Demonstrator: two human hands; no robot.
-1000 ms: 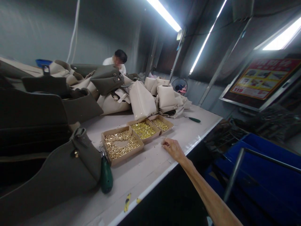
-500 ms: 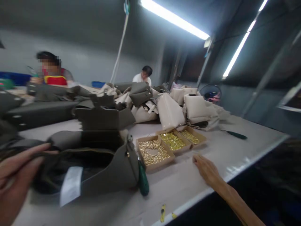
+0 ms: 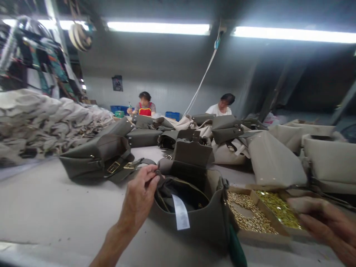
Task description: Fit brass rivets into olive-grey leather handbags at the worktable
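My left hand (image 3: 141, 193) pinches the left edge of a dark grey bag (image 3: 194, 226), which stands open with its flap up and a white label (image 3: 181, 213) hanging over the front rim. My right hand (image 3: 322, 222) is blurred at the right, over the box of yellow-gold pieces (image 3: 279, 209); its fingers are bent together, and what they hold, if anything, cannot be made out. Beside the bag lies an open box of round gold pieces (image 3: 250, 213). A green handle (image 3: 236, 248) rests between the bag and this box.
Another dark grey bag (image 3: 83, 157) with buckled straps lies at the left. Grey and pale bags (image 3: 275, 159) are heaped behind the boxes. Pale cloth pieces (image 3: 50, 126) are piled at far left. Two people (image 3: 145, 107) sit at the back.
The view has swung left, so the bag and boxes appear farther right. My right hand has come from the bare table to above the yellow-gold pieces. My left hand still grips the bag.
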